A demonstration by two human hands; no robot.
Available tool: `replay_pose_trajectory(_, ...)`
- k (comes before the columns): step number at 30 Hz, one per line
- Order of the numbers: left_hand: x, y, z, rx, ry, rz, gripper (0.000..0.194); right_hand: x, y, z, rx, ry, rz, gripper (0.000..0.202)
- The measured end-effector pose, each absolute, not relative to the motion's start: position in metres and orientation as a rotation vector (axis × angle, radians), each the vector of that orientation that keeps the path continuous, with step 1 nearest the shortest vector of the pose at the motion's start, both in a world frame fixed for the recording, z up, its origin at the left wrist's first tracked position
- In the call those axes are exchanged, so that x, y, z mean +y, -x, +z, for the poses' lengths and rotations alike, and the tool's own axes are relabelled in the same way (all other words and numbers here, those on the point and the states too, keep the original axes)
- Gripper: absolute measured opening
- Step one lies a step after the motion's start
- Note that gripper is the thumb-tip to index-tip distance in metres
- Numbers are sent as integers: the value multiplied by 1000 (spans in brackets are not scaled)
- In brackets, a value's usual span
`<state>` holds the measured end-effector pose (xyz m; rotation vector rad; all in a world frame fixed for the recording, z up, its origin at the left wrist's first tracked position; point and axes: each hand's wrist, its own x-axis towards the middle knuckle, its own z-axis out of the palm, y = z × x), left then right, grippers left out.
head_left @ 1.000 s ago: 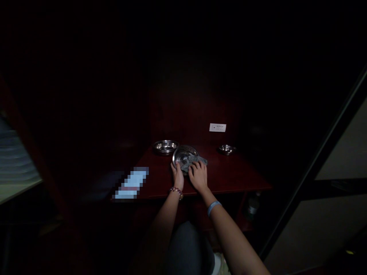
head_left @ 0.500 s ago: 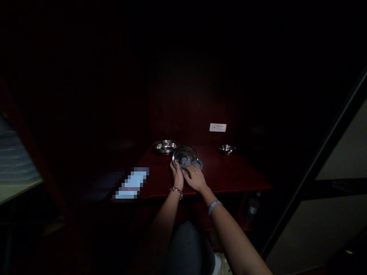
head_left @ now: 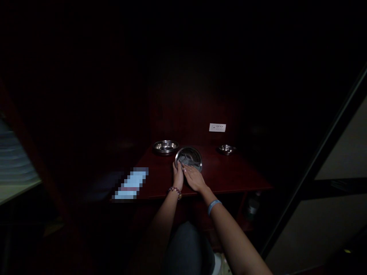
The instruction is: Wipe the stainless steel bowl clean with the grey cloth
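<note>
A shiny metal bowl (head_left: 195, 154) is tilted up at the middle of the dark red table, its inside facing me. My left hand (head_left: 178, 177) grips its near left rim, with the thumb inside. My right hand (head_left: 195, 178) presses a grey cloth (head_left: 187, 159) against the bowl's inner surface, its fingers fairly straight over the cloth. Part of the cloth lies hidden under those fingers.
Behind the bowl to the left stand metal bowls (head_left: 165, 146), apparently stacked. Another small metal bowl (head_left: 227, 149) is at the back right of the table (head_left: 232, 173). A white socket (head_left: 217, 127) sits on the back wall. A bottle (head_left: 252, 208) stands below at right.
The bowl has shifted slightly right and its opening shows rounder. The cloth has moved from the bowl's right edge further inside, with my right hand slightly lower and left.
</note>
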<state>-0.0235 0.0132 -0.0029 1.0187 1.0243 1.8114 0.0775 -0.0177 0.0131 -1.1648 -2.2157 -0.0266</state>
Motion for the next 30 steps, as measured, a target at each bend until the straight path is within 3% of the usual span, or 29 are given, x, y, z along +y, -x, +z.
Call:
replay_pose_trajectory(13, 12, 19, -1, 943, -1142, 1771, 36, -14, -78, 11, -2111, 1272, -155, 47)
replay_pose_trajectory(30, 5, 18, 4, 941, -1075, 1831, 45, -18, -77, 11, -1828, 1443, -278, 45)
